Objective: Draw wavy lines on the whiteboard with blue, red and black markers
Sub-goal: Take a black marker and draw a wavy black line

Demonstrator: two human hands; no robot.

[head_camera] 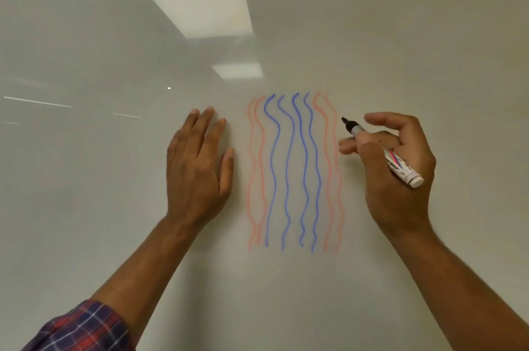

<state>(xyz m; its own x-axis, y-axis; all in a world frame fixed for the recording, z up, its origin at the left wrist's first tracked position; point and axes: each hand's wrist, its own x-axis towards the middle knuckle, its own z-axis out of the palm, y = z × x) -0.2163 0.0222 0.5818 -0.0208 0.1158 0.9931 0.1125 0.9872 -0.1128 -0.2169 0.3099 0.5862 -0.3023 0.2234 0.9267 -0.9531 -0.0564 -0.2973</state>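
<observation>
- The whiteboard (pixel 400 35) already carries four blue wavy lines (pixel 305 156) in the middle. There is a pair of faint red wavy lines (pixel 261 164) on each side of them, and all the lines run from top to bottom.
- No black line is visible, so I judge that the blue and red steps are done and the black step is about to begin.
- The right hand (pixel 398 193) holds a marker (pixel 400 167) with a black tip (pixel 344 120). Its grip is closed on the barrel, with the thumb and the curled fingers around it, and the index finger is lifted above.
- The marker is tilted, with the tip pointing up and to the left. The tip is just beside the outer red line on the right, near its upper part.
- I cannot tell if the tip touches the board or hovers close to it.
- The left hand (pixel 197 167) lies flat on the board, near the left red pair. Its fingers are straight and close together and its grip holds nothing. I think it steadies the person.
- The next move probably calls for setting the tip at the height of the other line tops. Then it needs one steady stroke downwards, swinging gently left and right and staying clear of the red line.
</observation>
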